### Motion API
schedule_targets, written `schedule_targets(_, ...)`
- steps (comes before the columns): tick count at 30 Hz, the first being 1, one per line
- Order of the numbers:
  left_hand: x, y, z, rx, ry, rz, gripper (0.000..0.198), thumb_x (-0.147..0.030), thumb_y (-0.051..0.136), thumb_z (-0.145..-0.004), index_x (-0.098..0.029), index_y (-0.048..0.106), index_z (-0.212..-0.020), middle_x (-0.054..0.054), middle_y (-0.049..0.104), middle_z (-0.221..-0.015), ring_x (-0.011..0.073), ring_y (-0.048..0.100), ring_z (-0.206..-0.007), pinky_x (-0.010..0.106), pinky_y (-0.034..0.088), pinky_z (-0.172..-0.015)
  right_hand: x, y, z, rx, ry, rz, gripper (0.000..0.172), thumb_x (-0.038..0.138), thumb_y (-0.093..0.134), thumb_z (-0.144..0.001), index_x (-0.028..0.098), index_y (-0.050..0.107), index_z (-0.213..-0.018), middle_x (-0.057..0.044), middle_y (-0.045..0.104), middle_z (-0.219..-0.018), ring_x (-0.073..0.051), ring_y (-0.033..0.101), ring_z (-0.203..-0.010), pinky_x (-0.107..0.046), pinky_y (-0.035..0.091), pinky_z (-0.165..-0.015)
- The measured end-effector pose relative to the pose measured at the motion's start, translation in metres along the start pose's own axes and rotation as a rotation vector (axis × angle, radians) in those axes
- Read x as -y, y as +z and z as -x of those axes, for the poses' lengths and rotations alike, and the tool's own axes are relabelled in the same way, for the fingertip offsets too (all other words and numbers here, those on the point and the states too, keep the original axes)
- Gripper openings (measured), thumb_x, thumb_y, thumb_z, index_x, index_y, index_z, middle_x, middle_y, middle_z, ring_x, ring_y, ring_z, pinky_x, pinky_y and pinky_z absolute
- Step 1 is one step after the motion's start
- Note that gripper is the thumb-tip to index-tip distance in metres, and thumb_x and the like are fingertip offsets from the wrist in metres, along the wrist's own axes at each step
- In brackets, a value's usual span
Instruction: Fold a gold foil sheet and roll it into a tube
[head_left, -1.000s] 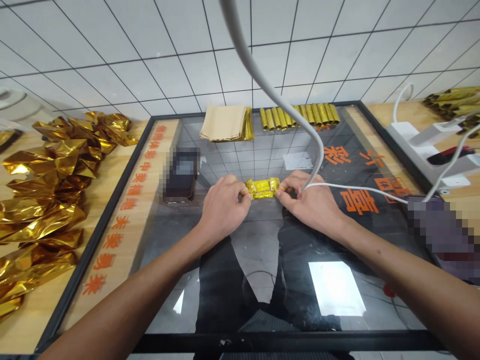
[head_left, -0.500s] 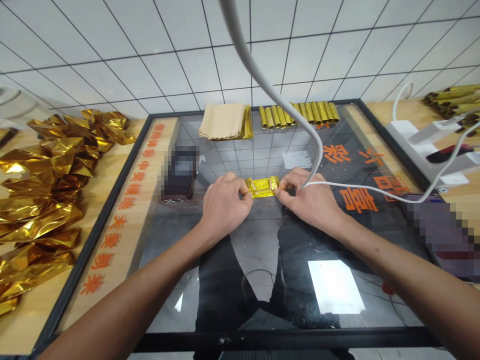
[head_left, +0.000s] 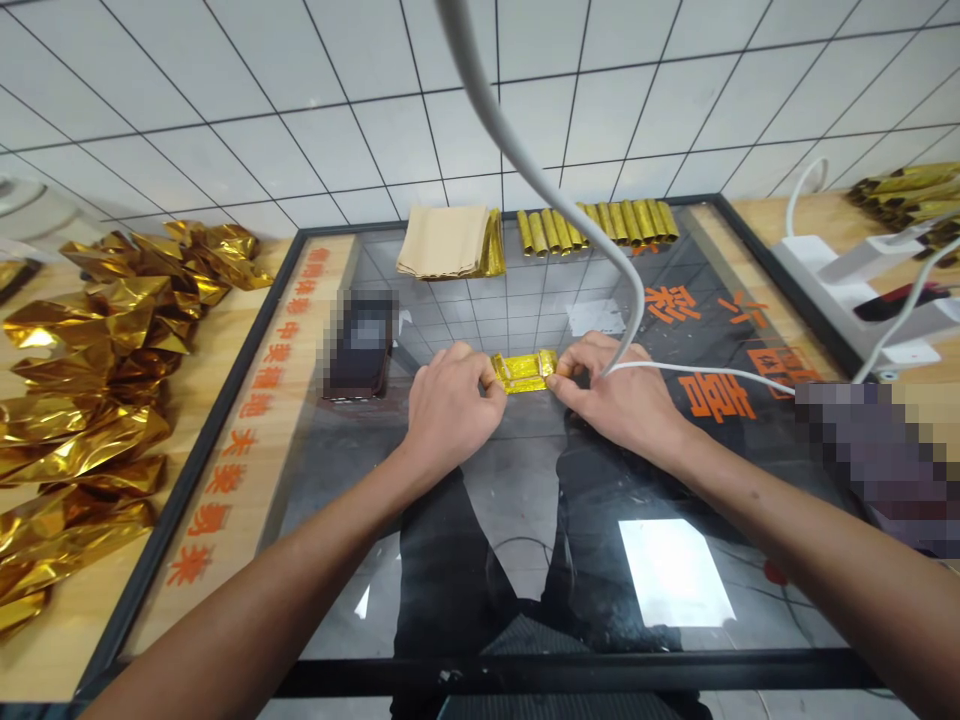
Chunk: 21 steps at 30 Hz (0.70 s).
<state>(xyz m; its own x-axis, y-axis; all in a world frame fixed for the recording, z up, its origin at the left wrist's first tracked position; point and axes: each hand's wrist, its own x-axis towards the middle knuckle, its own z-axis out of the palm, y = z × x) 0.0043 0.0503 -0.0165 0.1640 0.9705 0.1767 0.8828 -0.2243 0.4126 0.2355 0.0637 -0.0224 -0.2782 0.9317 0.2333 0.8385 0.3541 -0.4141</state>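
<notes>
Both hands were right on it, dead centre! The left hand [head_left: 456, 408] had its thumb and fingers drawn narrow, pinching the left end of the folded gold paper [head_left: 524, 371]; the right hand [head_left: 616, 390] matched it at the right end, thumb at the near corner. And there lay the paper, between the two hands in the middle of the glossy dark surface [head_left: 334, 545] — long edges folded inward, both ends turned over.

Beyond it, near the tiled wall [head_left: 390, 75], sat a stack of tan-backed sheets [head_left: 442, 241], with a row of gold tubes [head_left: 651, 224] just to its right. A dark phone [head_left: 361, 350] lay off to the left. Farther left, what a spread — crinkled gold foil pieces [head_left: 101, 375] heaped along the wood! Over on the right stood a white power strip [head_left: 814, 270], plugs and all.
</notes>
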Motion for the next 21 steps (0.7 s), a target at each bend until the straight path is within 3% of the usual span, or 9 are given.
schedule_targets(9, 0.005, -0.001, 0.005, -0.009, 0.049, 0.034, 0.013, -0.011, 0.063, -0.094, -0.024, 0.063, -0.089, 0.001, 0.067, -0.094, 0.0223, 0.061, -0.093, 0.035, 0.042, -0.078, -0.006, 0.002, 0.000, -0.007, -0.017, -0.087, 0.007, 0.027, 0.073, -0.092, 0.023, 0.067, -0.089, -0.002, 0.071, -0.094, -0.021, 0.065, -0.083, -0.035, 0.041, -0.079)
schedule_targets(11, 0.005, -0.001, 0.008, -0.023, 0.138, -0.059, 0.013, -0.013, 0.060, -0.099, -0.023, 0.065, -0.093, 0.003, 0.067, -0.097, 0.0233, 0.061, -0.093, 0.036, 0.043, -0.077, -0.005, 0.002, 0.000, -0.009, -0.022, -0.096, 0.007, 0.026, 0.073, -0.091, 0.023, 0.067, -0.090, -0.002, 0.072, -0.094, -0.021, 0.066, -0.086, -0.035, 0.042, -0.081)
schedule_targets(16, 0.004, -0.002, 0.016, 0.034, 0.522, -0.409, 0.024, -0.010, 0.048, -0.104, -0.018, 0.068, -0.093, 0.010, 0.065, -0.100, 0.0270, 0.056, -0.089, 0.041, 0.045, -0.075, -0.006, 0.003, 0.001, -0.016, -0.040, -0.112, 0.004, 0.025, 0.071, -0.094, 0.023, 0.068, -0.091, -0.002, 0.073, -0.095, -0.021, 0.066, -0.087, -0.034, 0.043, -0.081)
schedule_targets(21, -0.003, -0.003, 0.025, 0.138, 0.599, -0.549, 0.023, -0.006, 0.048, -0.102, -0.011, 0.071, -0.106, 0.011, 0.064, -0.098, 0.0285, 0.056, -0.091, 0.041, 0.047, -0.077, -0.002, 0.001, 0.007, -0.043, -0.082, -0.019, 0.004, 0.025, 0.071, -0.099, 0.022, 0.072, -0.099, -0.003, 0.073, -0.099, -0.021, 0.067, -0.089, -0.034, 0.044, -0.082)
